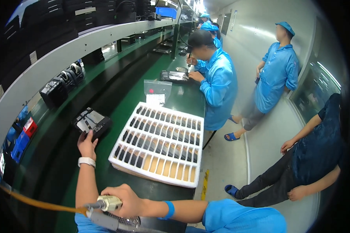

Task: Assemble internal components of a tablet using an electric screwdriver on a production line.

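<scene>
Black boxy device with a silver-white inner panel (91, 121) is lying on the green desk (186, 95), directly ahead of the left hand (88, 146) and to the left of a white foam tray (155, 175) filled with rows of small dark parts. From my remote station, I am reading its outline as slanting across the left hand's line; I am not confirming its long axis, because the fisheye lens is bending the edges.

Nearer hand: left. Its fingertips are touching the device's near edge, with the thumb resting toward the top. I cannot tell whether the hidden fingers are gripping. The left forearm is extending forward from the lower edge, nearly straight, with a white strap (86, 162) encircling the wrist.

Farther hand: right (125, 199). It is clenching a beige-and-grey handheld tool (109, 203), well apart from the device and closer to the camera. The right forearm is lying almost level, entering from the lower right, with a blue band (169, 210) encircling it. The tool's beige end is facing left, in front of the left forearm.
</scene>
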A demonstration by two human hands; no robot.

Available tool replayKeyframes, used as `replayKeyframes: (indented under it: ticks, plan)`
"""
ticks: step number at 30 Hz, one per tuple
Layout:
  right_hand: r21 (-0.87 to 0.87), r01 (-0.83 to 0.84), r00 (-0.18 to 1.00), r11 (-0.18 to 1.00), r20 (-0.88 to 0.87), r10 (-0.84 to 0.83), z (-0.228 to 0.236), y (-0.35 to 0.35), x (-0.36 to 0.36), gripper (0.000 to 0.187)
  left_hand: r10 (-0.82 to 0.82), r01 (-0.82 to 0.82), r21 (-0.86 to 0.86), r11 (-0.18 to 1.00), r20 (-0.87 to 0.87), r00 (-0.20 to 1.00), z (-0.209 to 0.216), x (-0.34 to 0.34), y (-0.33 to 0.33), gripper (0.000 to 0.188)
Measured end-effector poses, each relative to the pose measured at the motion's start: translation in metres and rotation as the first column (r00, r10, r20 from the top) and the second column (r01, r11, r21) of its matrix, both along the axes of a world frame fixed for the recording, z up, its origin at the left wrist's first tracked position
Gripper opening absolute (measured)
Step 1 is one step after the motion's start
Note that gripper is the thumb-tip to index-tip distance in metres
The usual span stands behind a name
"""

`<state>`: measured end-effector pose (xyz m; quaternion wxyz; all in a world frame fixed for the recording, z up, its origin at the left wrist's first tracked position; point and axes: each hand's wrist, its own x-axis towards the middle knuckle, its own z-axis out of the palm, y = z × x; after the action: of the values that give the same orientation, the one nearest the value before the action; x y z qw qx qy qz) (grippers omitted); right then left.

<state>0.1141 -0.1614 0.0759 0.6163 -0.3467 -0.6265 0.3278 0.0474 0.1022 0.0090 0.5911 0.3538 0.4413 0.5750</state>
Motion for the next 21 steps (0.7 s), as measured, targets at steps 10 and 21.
replayKeyframes:
  ticks: [10,21]
  plan:
    - [-0.006,-0.027,0.999,1.0,0.024,0.028,-0.003,-0.003,-0.001,0.029,-0.032,0.056,-0.052,0.997,0.372,0.928,0.017,-0.15,-0.103,0.028]
    - [-0.197,-0.203,0.966,0.959,-0.198,0.163,-0.006,-0.024,-0.012,0.017,0.261,-0.265,-0.112,0.958,-0.053,0.964,0.069,-0.222,-0.379,0.064]
